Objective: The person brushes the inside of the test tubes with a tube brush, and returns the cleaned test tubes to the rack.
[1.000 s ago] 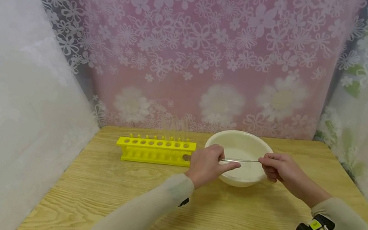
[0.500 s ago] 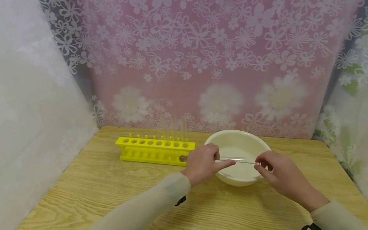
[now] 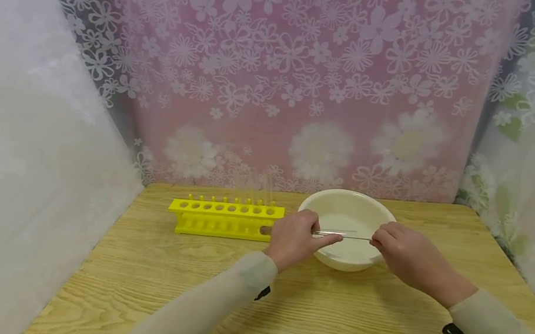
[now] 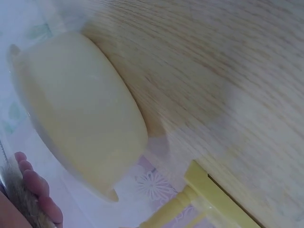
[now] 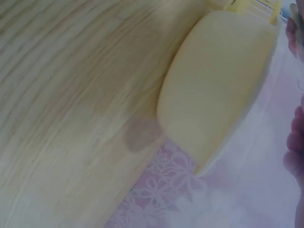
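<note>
Above the white basin (image 3: 339,260) in the head view, my left hand (image 3: 291,238) holds a clear glass test tube (image 3: 337,230) lying nearly level. The tube's mouth points to the right. Inside the tube, brownish bristles of a test tube brush (image 4: 26,202) show in the left wrist view. My right hand (image 3: 410,255) pinches the end of the brush's thin wire handle (image 3: 361,239), which sticks out of the tube. Part of the tube is hidden behind my left fingers. In the right wrist view, only some fingers (image 5: 295,137) appear at the edge.
A yellow test tube rack (image 3: 225,207) stands left of the basin, with several holes along its top. Clear test tubes (image 3: 268,188) stand upright at its right end. The wooden table (image 3: 303,328) ends at a pink flowered curtain (image 3: 289,75) behind.
My right hand has shifted slightly left, and its fingers have turned over on the wire handle. My left hand has moved a little left and still holds the tube.
</note>
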The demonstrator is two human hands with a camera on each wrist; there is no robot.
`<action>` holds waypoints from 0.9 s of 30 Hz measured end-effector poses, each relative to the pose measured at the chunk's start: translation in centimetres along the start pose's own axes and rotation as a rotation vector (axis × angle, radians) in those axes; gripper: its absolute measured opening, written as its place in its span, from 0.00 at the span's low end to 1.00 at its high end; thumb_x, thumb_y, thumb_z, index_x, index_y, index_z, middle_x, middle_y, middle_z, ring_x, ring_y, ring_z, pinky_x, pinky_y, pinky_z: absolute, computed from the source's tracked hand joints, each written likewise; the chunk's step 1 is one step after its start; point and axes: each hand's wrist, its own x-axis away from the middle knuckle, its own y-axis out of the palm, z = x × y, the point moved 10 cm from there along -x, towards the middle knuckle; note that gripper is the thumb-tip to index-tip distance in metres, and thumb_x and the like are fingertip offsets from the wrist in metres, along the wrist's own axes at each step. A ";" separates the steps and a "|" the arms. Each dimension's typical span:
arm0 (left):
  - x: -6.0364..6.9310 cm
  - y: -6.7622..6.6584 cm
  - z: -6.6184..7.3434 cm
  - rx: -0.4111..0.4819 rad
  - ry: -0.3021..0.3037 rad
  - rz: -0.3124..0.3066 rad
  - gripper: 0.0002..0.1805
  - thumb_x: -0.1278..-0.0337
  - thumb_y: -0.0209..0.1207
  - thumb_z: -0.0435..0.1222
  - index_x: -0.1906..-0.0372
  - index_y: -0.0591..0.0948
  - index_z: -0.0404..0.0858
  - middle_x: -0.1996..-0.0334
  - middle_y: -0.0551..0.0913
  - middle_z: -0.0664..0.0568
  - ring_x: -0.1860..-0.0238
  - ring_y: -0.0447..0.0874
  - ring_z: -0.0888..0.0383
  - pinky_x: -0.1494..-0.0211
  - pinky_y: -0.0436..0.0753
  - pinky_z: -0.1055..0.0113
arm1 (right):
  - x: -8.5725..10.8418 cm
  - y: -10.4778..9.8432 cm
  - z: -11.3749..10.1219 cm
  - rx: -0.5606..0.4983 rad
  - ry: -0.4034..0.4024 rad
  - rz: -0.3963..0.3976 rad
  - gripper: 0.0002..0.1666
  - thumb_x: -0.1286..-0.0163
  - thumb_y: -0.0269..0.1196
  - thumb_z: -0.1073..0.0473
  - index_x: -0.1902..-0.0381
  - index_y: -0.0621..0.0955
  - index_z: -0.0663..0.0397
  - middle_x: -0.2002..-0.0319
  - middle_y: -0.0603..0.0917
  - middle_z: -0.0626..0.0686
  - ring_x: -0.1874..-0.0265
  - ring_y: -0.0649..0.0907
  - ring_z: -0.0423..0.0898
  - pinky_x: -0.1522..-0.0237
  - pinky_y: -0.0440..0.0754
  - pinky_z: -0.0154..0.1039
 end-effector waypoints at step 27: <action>-0.2 -0.3 0.3 -0.023 0.036 0.010 0.34 0.50 0.54 0.76 0.82 0.69 0.51 0.87 0.65 0.62 0.88 0.60 0.64 0.85 0.56 0.71 | -0.8 0.7 0.7 -0.217 0.059 -0.299 0.13 0.39 0.69 0.72 0.67 0.81 0.47 0.72 0.72 0.36 0.76 0.65 0.27 0.74 0.69 0.28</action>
